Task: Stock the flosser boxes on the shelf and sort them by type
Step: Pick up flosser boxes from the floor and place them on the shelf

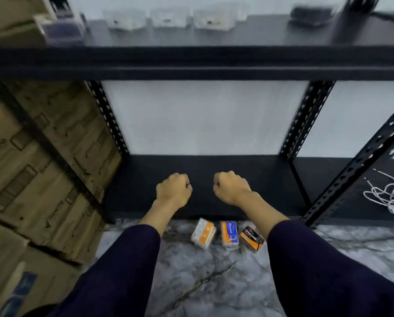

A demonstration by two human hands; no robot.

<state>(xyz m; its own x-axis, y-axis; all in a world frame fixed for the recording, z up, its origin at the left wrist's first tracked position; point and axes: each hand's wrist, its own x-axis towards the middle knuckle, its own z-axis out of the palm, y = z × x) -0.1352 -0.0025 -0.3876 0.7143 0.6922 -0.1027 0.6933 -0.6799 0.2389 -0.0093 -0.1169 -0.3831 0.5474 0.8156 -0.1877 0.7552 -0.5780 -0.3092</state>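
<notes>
While three flosser boxes (228, 235) lie on the marble floor (214, 282) against the bottom shelf's (214, 170) front edge, stocking looks not yet begun; left hand (173, 190) and right hand (231, 186) hover above that shelf, each grip curled closed on nothing, so the next move calls for reaching down to a box

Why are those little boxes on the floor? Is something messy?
Yes: three flosser boxes sit on the marble floor, not the bottom shelf, each tilted differently. A white cord lies tangled at right.
</notes>
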